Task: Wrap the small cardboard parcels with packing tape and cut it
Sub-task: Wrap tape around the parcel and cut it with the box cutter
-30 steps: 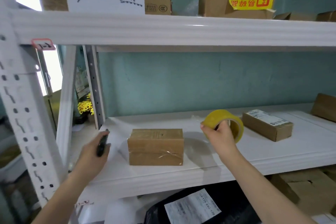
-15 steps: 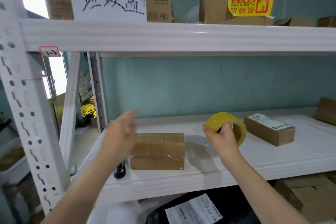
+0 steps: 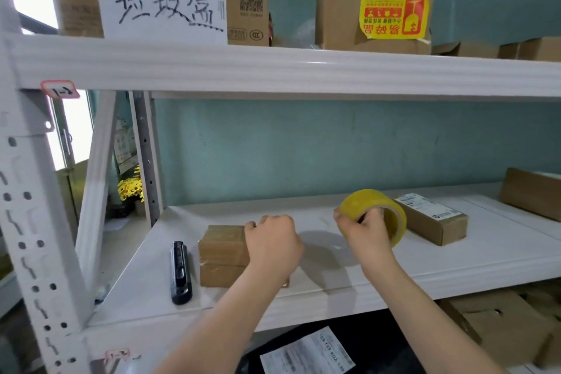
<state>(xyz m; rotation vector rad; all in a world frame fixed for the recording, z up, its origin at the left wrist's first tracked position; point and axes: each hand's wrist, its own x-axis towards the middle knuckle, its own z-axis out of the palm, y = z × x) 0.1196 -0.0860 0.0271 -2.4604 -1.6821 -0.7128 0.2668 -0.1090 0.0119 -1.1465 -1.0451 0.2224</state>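
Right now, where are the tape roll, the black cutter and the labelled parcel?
tape roll [image 3: 364,199]: head view, yellow outer band.
black cutter [image 3: 181,272]: head view, middle of its body.
labelled parcel [image 3: 425,225]: head view, brown long side below the label.

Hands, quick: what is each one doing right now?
Left hand: fingers curled over the small parcel; grip cannot be told.
Right hand: holding the yellow tape roll.
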